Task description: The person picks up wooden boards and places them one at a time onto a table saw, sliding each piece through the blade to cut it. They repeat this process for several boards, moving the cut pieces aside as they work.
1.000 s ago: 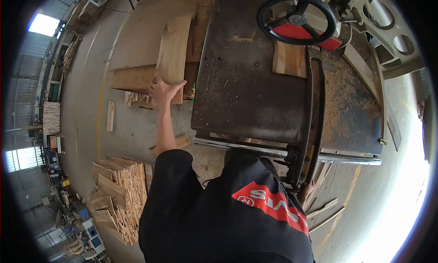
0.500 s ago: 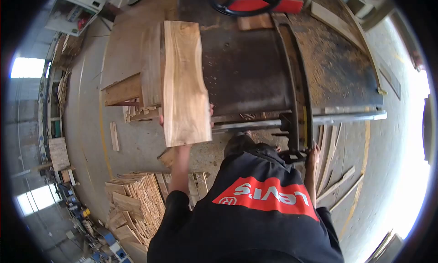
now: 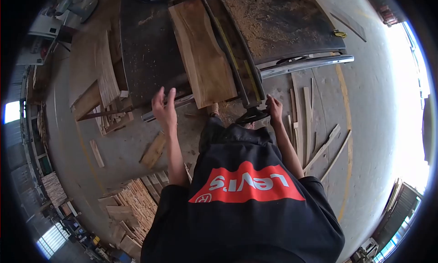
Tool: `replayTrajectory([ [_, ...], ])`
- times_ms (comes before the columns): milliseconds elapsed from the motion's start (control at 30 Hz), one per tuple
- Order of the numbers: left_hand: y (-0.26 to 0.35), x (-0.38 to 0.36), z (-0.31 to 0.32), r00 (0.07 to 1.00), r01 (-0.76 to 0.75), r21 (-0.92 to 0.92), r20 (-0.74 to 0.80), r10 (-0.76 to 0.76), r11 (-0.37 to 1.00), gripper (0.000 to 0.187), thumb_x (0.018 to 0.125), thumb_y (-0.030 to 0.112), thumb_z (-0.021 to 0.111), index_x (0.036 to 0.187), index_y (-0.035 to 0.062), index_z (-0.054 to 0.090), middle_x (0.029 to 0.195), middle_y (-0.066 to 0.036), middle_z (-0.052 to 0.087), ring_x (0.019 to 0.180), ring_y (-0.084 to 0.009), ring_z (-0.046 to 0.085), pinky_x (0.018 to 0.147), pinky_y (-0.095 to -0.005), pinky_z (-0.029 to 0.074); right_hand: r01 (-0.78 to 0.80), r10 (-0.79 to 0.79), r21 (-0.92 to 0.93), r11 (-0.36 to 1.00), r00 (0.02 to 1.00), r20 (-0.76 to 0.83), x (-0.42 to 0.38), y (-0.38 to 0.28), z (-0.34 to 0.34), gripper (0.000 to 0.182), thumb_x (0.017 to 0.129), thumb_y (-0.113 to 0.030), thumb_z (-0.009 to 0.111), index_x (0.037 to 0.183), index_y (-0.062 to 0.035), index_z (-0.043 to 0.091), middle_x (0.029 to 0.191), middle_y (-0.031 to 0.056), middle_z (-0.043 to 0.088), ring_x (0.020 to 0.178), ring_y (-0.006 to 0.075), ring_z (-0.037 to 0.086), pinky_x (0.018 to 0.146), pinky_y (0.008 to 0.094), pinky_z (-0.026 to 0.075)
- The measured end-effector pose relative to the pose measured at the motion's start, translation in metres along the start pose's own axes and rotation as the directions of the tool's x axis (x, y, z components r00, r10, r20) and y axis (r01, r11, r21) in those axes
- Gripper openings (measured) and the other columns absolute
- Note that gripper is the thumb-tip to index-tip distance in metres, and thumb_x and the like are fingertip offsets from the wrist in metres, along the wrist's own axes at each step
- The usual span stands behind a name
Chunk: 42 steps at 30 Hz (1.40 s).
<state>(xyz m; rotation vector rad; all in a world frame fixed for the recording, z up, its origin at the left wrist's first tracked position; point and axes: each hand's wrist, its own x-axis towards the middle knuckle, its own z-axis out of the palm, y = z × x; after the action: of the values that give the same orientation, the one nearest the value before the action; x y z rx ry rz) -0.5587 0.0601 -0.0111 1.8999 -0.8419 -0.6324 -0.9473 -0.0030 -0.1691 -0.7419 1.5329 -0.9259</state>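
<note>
A live-edge wooden plank [image 3: 205,58] lies on the dark machine table [image 3: 146,58], its wavy edge beside the long metal fence [image 3: 232,48]. Its near end sticks out past the table's front edge. My left hand [image 3: 165,109] is raised left of that end, apart from the wood, with thumb and fingers spread and nothing in them. At the fence's near end is my right hand [image 3: 274,109], its fingers curled in beside a black handwheel [image 3: 252,116]. What those fingers hold, if anything, is hidden.
A round metal rail [image 3: 310,66] runs along the table front. Sawdust [image 3: 255,17] covers the tabletop right of the fence. Long wood strips [image 3: 306,121] lie on the floor at right; a stack of boards [image 3: 137,201] stands at lower left.
The plank went from my left hand, held up left of the table, to lying on the table along the fence. My left hand has let go. The view has shifted.
</note>
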Motion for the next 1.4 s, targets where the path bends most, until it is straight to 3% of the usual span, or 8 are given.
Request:
replayTrajectory([
  [33, 0.01, -0.006, 0.002, 0.973, -0.194, 0.228, -0.078, 0.216, 0.954, 0.079, 0.094, 0.054, 0.072, 0.146, -0.0013, 0.054, 0.146, -0.029, 0.055, 0.137, -0.0376, 0.055, 0.11, -0.0519, 0.047, -0.011, 0.011, -0.01, 1.0, 1.0, 0.025, -0.001, -0.003, 0.0, 0.042, 0.101, -0.041, 0.068, 0.075, -0.0073, 0.066, 0.064, -0.0044, 0.054, 0.057, 0.0047, 0.046, 0.053, 0.0251, 0.033],
  [133, -0.006, -0.014, 0.054, 0.872, -0.444, 0.48, 0.039, 0.487, 0.757, 0.085, 0.091, 0.053, 0.076, 0.153, 0.0018, 0.048, 0.157, -0.028, 0.045, 0.15, -0.0421, 0.038, 0.121, -0.0552, 0.031, -0.028, 0.028, 0.005, 1.0, 0.991, 0.133, 0.004, -0.006, -0.003, 0.045, 0.103, -0.042, 0.065, 0.074, -0.007, 0.066, 0.063, -0.0036, 0.054, 0.057, 0.0059, 0.047, 0.053, 0.0259, 0.033],
  [367, -0.008, -0.017, 0.121, 0.875, -0.377, 0.637, 0.008, 0.484, 0.672, 0.092, 0.093, 0.059, 0.07, 0.155, -0.0038, 0.043, 0.16, -0.032, 0.038, 0.153, -0.0459, 0.03, 0.122, -0.0622, 0.027, 0.095, -0.091, -0.009, 0.995, 0.972, 0.217, 0.001, -0.005, -0.005, 0.061, 0.107, -0.054, 0.052, 0.072, -0.0063, 0.066, 0.058, -0.001, 0.052, 0.054, 0.0089, 0.046, 0.054, 0.0279, 0.033],
  [767, 0.011, -0.009, 0.144, 0.896, -0.291, 0.755, -0.001, 0.445, 0.588, 0.101, 0.098, 0.057, 0.062, 0.15, -0.0229, 0.028, 0.157, -0.044, 0.027, 0.153, -0.053, 0.025, 0.127, -0.056, 0.022, 0.163, -0.153, -0.058, 0.985, 0.978, 0.142, -0.007, -0.006, 0.005, 0.07, 0.108, -0.056, 0.047, 0.061, -0.0055, 0.06, 0.053, -0.0013, 0.043, 0.052, 0.0097, 0.04, 0.054, 0.0294, 0.03],
  [1033, 0.01, -0.002, 0.139, 0.884, -0.353, 0.683, 0.02, 0.466, 0.64, 0.098, 0.098, 0.052, 0.064, 0.149, -0.0237, 0.03, 0.157, -0.043, 0.028, 0.152, -0.0532, 0.026, 0.126, -0.0561, 0.024, 0.108, -0.111, 0.035, 0.994, 0.989, 0.102, 0.0, -0.003, 0.006, 0.069, 0.106, -0.058, 0.046, 0.057, -0.0102, 0.049, 0.053, -0.0022, 0.039, 0.051, 0.0106, 0.038, 0.052, 0.0295, 0.029],
  [1200, 0.023, 0.0, 0.14, 0.905, -0.317, 0.692, 0.017, 0.425, 0.648, 0.097, 0.097, 0.051, 0.065, 0.149, -0.0235, 0.029, 0.159, -0.042, 0.026, 0.152, -0.0533, 0.024, 0.126, -0.0565, 0.025, 0.003, -0.023, 0.39, 0.921, 0.999, 0.048, 0.025, 0.041, 0.004, 0.063, 0.105, -0.061, 0.046, 0.06, -0.0161, 0.049, 0.054, -0.0025, 0.041, 0.05, 0.0118, 0.04, 0.051, 0.0313, 0.03],
  [1333, 0.017, -0.005, 0.136, 0.911, -0.319, 0.694, 0.036, 0.411, 0.646, 0.098, 0.097, 0.049, 0.066, 0.151, -0.0231, 0.027, 0.159, -0.042, 0.024, 0.153, -0.0533, 0.023, 0.126, -0.0567, 0.024, 0.016, -0.021, 0.208, 0.978, 1.0, 0.022, 0.007, 0.018, 0.005, 0.061, 0.104, -0.061, 0.047, 0.062, -0.0168, 0.048, 0.054, -0.0012, 0.042, 0.048, 0.0138, 0.042, 0.05, 0.0304, 0.034],
  [1400, 0.017, -0.007, 0.138, 0.91, -0.315, 0.694, 0.026, 0.414, 0.648, 0.097, 0.097, 0.047, 0.067, 0.151, -0.0227, 0.027, 0.159, -0.042, 0.025, 0.152, -0.0535, 0.024, 0.126, -0.0569, 0.025, -0.009, -0.009, 0.299, 0.954, 0.998, 0.059, 0.013, 0.029, 0.001, 0.06, 0.106, -0.058, 0.046, 0.063, -0.0171, 0.047, 0.054, -0.0015, 0.04, 0.048, 0.0133, 0.041, 0.049, 0.0297, 0.035],
])
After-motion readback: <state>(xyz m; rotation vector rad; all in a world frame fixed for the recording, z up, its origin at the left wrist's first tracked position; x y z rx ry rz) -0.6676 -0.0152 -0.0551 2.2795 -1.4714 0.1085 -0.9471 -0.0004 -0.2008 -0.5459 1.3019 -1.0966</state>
